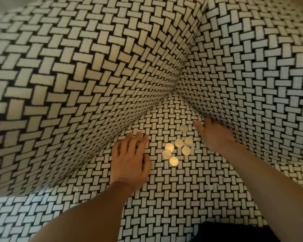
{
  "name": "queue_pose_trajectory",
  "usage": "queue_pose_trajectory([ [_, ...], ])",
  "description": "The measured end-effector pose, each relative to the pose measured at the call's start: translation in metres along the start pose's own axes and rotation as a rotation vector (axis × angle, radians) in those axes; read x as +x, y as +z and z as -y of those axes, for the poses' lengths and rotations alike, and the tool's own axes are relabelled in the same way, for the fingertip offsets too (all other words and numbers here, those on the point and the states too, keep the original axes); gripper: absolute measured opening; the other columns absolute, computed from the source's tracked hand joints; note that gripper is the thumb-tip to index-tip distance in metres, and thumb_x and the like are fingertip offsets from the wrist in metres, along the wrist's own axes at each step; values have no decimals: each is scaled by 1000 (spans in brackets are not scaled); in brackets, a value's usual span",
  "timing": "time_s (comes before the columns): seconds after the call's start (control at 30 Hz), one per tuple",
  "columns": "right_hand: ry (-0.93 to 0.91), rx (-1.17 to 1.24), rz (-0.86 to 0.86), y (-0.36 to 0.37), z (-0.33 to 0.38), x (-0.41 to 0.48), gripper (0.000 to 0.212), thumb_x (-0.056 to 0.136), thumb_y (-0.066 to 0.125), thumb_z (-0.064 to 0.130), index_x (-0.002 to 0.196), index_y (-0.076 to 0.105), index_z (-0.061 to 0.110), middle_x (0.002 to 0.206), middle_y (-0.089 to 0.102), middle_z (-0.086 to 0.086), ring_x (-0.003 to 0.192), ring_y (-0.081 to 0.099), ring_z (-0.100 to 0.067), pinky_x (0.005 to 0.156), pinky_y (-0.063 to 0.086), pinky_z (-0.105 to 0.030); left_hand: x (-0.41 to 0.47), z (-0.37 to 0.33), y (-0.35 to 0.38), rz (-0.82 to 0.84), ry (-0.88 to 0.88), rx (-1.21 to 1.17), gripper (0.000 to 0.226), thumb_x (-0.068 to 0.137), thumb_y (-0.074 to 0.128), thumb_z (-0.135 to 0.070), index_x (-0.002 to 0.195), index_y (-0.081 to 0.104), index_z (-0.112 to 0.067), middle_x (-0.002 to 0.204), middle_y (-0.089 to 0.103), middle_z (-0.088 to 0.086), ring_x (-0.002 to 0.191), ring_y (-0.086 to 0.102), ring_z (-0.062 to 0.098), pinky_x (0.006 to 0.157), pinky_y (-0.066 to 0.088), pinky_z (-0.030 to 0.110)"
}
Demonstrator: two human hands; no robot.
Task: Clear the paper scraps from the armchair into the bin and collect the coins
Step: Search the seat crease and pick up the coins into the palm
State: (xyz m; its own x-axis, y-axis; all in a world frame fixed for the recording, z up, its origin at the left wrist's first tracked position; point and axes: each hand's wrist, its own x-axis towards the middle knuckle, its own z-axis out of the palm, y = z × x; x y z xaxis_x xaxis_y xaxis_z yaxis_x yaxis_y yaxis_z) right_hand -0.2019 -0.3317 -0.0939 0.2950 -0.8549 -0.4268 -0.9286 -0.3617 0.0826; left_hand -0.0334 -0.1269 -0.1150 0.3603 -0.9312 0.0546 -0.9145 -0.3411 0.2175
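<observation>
**Left hand spread flat beside the coins**

Tiny paper scraps lie nearest on the armchair seat. Beyond them the left hand rests, with seven coins just to its right. The right hand reaches into the right crease, fingertips hidden; I cannot tell its grip.

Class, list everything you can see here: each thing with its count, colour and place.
Armchair: one, black-and-white weave, fills the view.
Coins: seven, silvery, on the seat between the hands.
Paper scraps: a few, white, scattered on the seat; count unclear.
Dark shape: one, black, bottom edge.
Left hand: one, flat on the seat left of the coins.
Right hand: one, at the seat's right crease.
</observation>
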Motion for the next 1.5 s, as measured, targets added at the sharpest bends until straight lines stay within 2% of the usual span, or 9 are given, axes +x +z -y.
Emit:
queue_pose_trajectory([
  [0.17, -280, 160, 98, -1, -40, -28, 70, 94, 18, 54, 152, -5, 20, 159, 6, -4, 144, 17, -19, 119, 11, -34, -1, 2, 2, 40, -8, 30, 54, 86, 33, -38, 134, 46, -17, 136, 49, 4, 127, 33, 23, 103, 21, 43],
  [0.23, -291, 109, 81, -7, -51, -41, 71, 93, 21, 55, 152, 3, 19, 158, 15, -4, 142, 24, -19, 118, 19, -35, 0, 1, 2, 46, -15, 35, 54, 86, 33, -38, 134, 46, -17, 136, 49, 4, 126, 33, 23, 103, 21, 43],
  [0.37, -95, -48, 29, -11, -55, -61, 65, 95, 26, 53, 147, 22, 14, 147, 40, -11, 133, 39, -27, 108, 37, -41, 0, 1, 2, 41, -18, 29, 54, 86, 32, -38, 134, 46, -17, 135, 49, 5, 126, 34, 24, 103, 21, 44],
  [0.6, 49, 25, 108, -5, -30, -42, 74, 94, 13, 60, 149, 12, 11, 155, 22, -16, 140, 25, -34, 114, 26, -43, 0, 1, 2, 23, -27, 40, 54, 85, 33, -38, 133, 46, -17, 135, 49, 4, 125, 33, 22, 103, 21, 43],
  [0.83, 80, 633, 281, -12, -44, -31, 67, 93, 33, 59, 150, 17, 27, 156, 19, 4, 144, 17, -21, 115, 16, -35, 0, 0, 4, 3, -18, 45, 54, 85, 34, -37, 133, 45, -17, 134, 49, 4, 125, 33, 22, 103, 20, 43],
  [1.03, 111, 353, 141, 11, -36, -39, 71, 95, 23, 59, 151, -1, 24, 160, 4, -5, 146, 6, -25, 119, 6, -42, -1, 0, 0, -2, -23, 34, 53, 85, 33, -38, 133, 45, -17, 136, 46, 3, 125, 32, 21, 104, 21, 43],
  [1.17, 116, 333, -55, 17, -19, -56, 63, 98, 30, 45, 152, 7, 21, 159, 9, -9, 146, 5, -28, 118, 3, -47, -1, -2, -1, 11, -26, 25, 53, 86, 31, -38, 134, 43, -18, 138, 43, 2, 128, 31, 21, 105, 24, 45],
  [1.33, -231, 546, -127, 0, 12, -84, 52, 96, 47, 35, 143, 38, 14, 150, 36, -5, 140, 27, -23, 115, 21, -35, 0, -1, 0, 1, -24, 25, 53, 86, 30, -38, 134, 43, -18, 137, 44, 3, 127, 31, 22, 105, 25, 47],
  [1.5, -363, 362, -184, 7, 19, -95, 44, 90, 60, 28, 130, 49, 16, 135, 46, -1, 127, 36, -20, 108, 28, -28, -1, -1, 0, 6, -26, 23, 55, 86, 28, -39, 135, 43, -18, 138, 43, 3, 128, 30, 22, 106, 24, 47],
])
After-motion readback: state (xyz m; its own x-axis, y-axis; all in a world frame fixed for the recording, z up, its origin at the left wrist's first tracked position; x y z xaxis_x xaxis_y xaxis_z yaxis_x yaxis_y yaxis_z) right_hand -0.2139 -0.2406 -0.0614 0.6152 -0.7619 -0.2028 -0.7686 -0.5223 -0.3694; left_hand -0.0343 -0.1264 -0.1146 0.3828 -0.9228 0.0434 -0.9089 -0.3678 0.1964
